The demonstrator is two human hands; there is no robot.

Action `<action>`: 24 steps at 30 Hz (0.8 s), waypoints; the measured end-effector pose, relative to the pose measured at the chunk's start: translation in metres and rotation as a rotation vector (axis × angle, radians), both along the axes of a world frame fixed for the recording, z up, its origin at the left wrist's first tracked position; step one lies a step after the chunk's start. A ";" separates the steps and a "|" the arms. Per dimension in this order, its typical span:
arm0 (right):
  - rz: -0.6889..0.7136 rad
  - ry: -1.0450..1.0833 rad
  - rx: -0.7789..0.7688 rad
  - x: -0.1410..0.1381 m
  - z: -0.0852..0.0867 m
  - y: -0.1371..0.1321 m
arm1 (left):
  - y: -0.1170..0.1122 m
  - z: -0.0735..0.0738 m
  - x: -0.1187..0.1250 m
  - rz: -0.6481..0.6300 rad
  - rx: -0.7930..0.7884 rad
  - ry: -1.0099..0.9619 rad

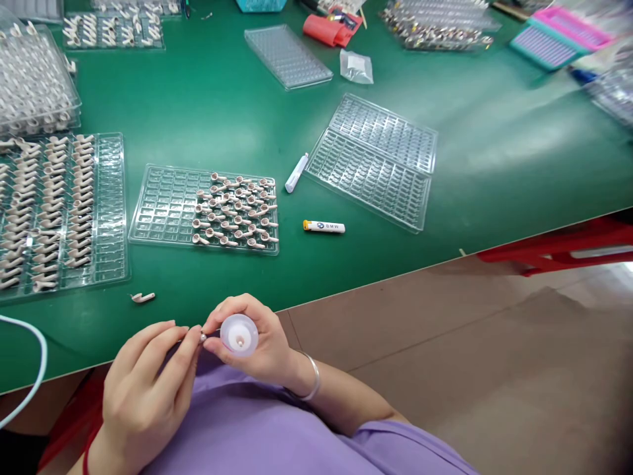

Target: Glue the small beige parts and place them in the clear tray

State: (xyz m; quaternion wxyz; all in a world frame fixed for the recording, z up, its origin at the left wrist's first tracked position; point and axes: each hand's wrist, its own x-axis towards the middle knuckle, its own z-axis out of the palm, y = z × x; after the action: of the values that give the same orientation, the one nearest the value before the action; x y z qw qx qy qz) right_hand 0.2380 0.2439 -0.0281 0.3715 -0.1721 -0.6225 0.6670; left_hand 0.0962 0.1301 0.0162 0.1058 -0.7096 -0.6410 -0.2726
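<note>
Near the table's front edge my left hand (151, 382) pinches a small pale part (202, 337) between thumb and fingertips; most of it is hidden. Close beside it, my right hand (262, 340) is wrapped round a translucent white bottle (239, 335), seen from its round end. A thin tip seems to run from the bottle toward the small part; whether they touch I cannot tell. One loose earbud-shaped piece (143, 298) lies on the table beyond my left hand. Behind my hands, a clear plastic tray (165, 204) carries rows of similar pieces in its right half.
A larger tray (111, 211) of such pieces and stacked trays (34, 86) stand at left. Right of centre are a BMW-marked tube (324, 227), a white tube (297, 173) and clear trays (373, 161). A white cable (42, 349) curves at lower left; a red stool (554, 247) stands right.
</note>
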 end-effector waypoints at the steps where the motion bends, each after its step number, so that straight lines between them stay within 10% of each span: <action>1: 0.002 0.001 0.010 0.000 -0.001 0.000 | 0.000 0.000 0.000 0.005 -0.008 -0.015; 14: 0.084 0.038 -0.189 -0.003 0.000 -0.003 | -0.002 0.000 0.003 0.001 -0.019 -0.226; 24: 0.127 -0.241 -0.029 0.010 0.004 0.019 | -0.008 -0.013 -0.010 0.122 -0.057 -0.083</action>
State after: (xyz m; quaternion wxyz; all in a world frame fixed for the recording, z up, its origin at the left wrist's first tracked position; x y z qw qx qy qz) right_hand 0.2475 0.2628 -0.0243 0.2487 -0.2165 -0.6625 0.6725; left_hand 0.0865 0.1222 0.0030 0.0752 -0.6600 -0.6945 -0.2765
